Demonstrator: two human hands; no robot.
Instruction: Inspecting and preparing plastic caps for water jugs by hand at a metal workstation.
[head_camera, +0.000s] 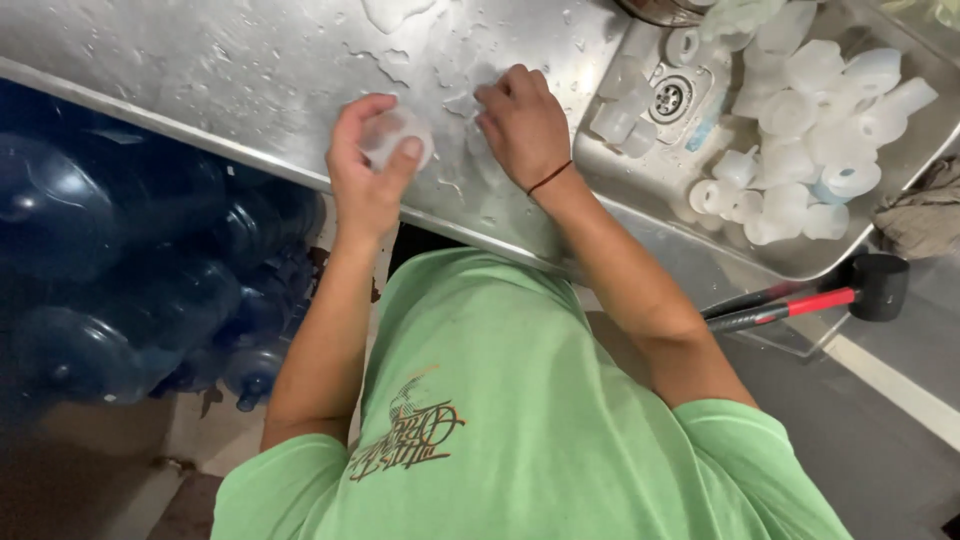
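The steel sink basin (600, 165) is the landmark here. Inside it lies a heap of translucent white plastic caps (810, 150), piled mostly on the side away from the person's hands, with a few loose ones around the round drain (671, 96).

On the wet steel counter (250, 70) beside the basin, the left hand (365, 170) is clasped around a single clear plastic cap (395, 135), thumb over its front and fingers curled behind. The cap is round, cloudy and see-through, held just above the counter's edge, well away from the basin.

The right hand (520, 125), with a thin dark cord at its wrist, sits between that cap and the basin. Its fingers are bent and press down on the wet counter; whether anything lies under them cannot be told.

Below the counter on the side away from the basin lie large blue water bottles (120, 280). Below the basin's near corner a black-headed mallet (860, 288) with a red handle leans.
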